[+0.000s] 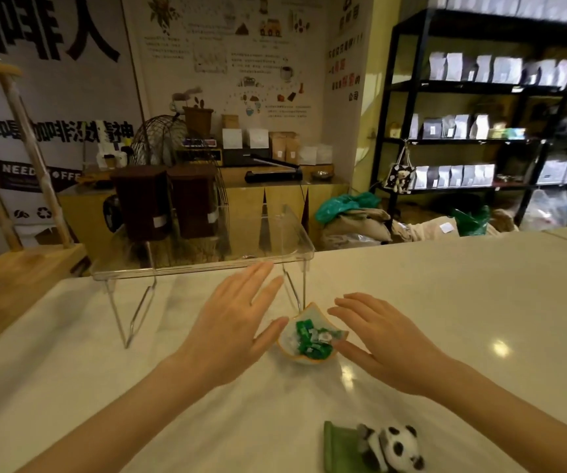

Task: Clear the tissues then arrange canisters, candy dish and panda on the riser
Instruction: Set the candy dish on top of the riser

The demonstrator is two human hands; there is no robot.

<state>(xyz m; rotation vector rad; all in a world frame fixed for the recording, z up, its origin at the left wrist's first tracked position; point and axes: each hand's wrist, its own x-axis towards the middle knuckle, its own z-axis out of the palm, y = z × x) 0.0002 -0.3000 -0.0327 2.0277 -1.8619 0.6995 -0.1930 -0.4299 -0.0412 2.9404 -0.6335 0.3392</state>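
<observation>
Candy dish [310, 337] lies between the spread, empty fingers of left hand [231, 322] and right hand [388, 343].

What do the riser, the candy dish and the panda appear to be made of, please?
Riser: clear glossy plastic, probably acrylic; the cabinet behind shows through it, and its thin legs look like metal wire.
Candy dish: likely glazed ceramic, pale inside with an orange-brown rim and a slight sheen.
Panda: soft plush, with fuzzy black and white pile.
</observation>
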